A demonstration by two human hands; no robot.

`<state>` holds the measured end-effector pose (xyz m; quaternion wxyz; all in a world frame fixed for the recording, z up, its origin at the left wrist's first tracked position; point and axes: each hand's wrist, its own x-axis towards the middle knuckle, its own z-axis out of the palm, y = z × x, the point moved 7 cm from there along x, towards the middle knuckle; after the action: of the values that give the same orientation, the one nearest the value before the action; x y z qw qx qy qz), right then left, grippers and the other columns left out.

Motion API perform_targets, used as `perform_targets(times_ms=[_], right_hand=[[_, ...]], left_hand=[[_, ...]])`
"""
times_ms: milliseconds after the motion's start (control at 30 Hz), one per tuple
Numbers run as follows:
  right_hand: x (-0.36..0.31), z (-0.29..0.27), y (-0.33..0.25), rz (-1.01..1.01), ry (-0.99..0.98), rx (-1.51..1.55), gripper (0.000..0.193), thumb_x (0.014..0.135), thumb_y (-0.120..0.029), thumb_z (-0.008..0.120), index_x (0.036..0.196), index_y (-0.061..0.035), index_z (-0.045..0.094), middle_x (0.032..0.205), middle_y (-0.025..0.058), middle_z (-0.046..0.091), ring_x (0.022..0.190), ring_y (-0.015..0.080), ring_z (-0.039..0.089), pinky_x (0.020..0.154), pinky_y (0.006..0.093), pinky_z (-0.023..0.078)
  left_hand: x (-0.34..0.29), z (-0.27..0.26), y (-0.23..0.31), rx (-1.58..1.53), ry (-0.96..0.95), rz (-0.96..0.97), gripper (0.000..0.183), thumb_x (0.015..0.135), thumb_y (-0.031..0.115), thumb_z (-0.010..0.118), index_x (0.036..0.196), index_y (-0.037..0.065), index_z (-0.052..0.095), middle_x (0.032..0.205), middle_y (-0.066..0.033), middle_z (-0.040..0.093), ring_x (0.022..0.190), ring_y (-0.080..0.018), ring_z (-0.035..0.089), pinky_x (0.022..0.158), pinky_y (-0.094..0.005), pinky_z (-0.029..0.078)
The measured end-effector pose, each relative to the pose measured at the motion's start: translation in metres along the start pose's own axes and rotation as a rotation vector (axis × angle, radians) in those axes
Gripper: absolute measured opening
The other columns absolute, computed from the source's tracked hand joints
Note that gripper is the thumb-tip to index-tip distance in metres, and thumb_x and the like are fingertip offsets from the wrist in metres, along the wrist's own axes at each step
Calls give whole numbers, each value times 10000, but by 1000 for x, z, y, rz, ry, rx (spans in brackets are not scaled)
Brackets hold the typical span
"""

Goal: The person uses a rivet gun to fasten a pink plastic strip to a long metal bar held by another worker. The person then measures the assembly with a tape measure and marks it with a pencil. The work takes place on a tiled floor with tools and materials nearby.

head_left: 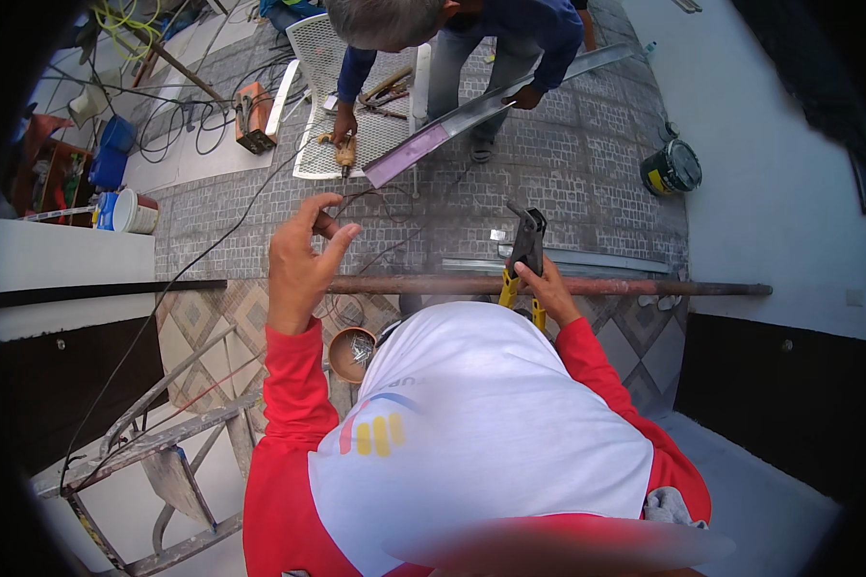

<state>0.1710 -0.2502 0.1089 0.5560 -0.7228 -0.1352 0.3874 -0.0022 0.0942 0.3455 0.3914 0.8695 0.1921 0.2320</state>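
Note:
My left hand (301, 258) is raised, its thumb and forefinger curved apart; I see nothing between them. In my right hand (548, 290) is a hand riveter (527, 240) with a black head and yellow handles, its nose pointing up and away from me. Below my left hand, a brown bowl (335, 363) holds many small silvery pieces that look like rivets. Across from me, a co-worker grips a yellowish power drill (343, 154) in one hand and steadies a long metal channel (462, 117) with the other. The channel's near end is pinkish.
A reddish-brown pipe (414, 286) crosses in front of me, with metal strips (587, 262) lying beyond it. A white perforated chair (319, 48) stands by the co-worker. There is a ladder (149, 447) at lower left, a dark paint bucket (672, 167) at right, and cables (223, 223) on the left.

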Motion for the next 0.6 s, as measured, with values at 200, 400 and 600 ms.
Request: perform_targets(times_ms=[200,400,600], right_hand=[[0,-2,3,-11,11,14,558,1000,-373,669,1397,-4,535,1200,95,670,1053,175,634,924,333,514],[3,0,11,1,-5,39,578,998,-373,668,1411,3,519,1232,119,651,1106,205,623,947,347,510],[2,-4,7,41,11,26,574,1002,-407,655,1386,6,548,1243,138,656,1168,238,609,1023,381,469]], left_hand=[[-2,12,-8,33,-81,-38,354,866,120,784,1194,52,667,772,-43,662,708,-124,627,655,-290,481],[-17,42,-18,126,-297,-50,418,835,203,813,1189,42,662,843,-129,690,751,-281,678,691,-384,524],[-30,75,-11,137,-458,28,454,818,217,812,1209,41,660,986,-162,713,885,-340,704,784,-430,548]])
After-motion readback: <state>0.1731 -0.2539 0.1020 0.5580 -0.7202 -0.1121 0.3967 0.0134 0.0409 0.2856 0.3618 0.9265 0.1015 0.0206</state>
